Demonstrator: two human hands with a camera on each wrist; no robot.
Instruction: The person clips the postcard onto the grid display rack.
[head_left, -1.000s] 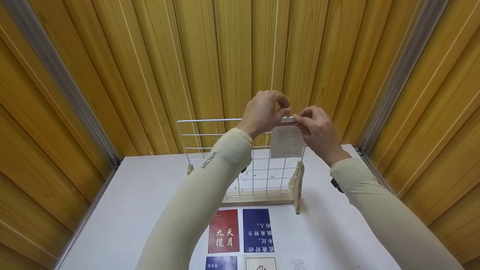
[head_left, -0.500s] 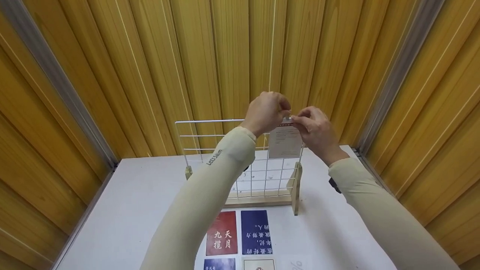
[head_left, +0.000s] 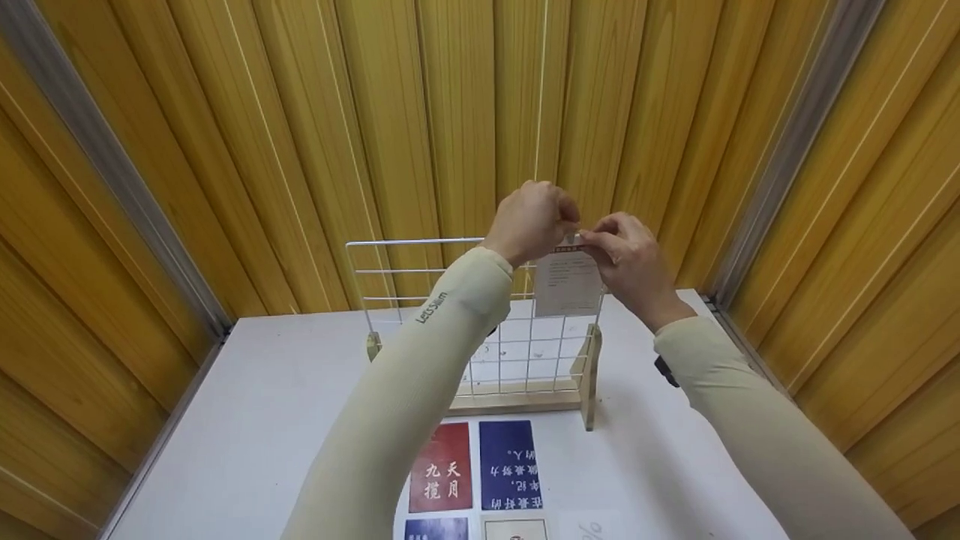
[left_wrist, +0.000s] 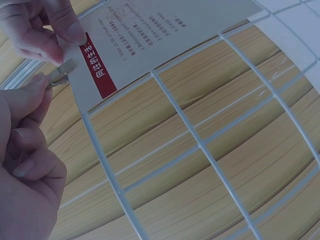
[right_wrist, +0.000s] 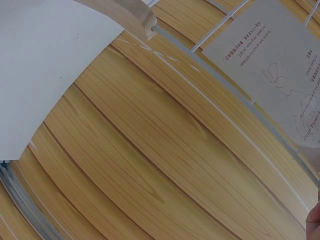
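Observation:
A pale card with a red title strip hangs at the top right of a white wire grid. My left hand pinches a small clothespin between thumb and finger; its jaws are at the card's top edge, as the left wrist view shows. My right hand pinches the card's top edge beside the clothespin, against the grid's top bar. In the right wrist view only a bit of a hand shows at the lower right corner.
Wooden feet and a base bar hold the grid upright on a white table. In front lie a red card, a blue card and more cards at the frame's bottom. Wood-patterned walls enclose the table.
The left hand has lowered slightly with the clothespin toward the card's top edge. The right hand keeps its pinch there. The whole view has shifted a little left.

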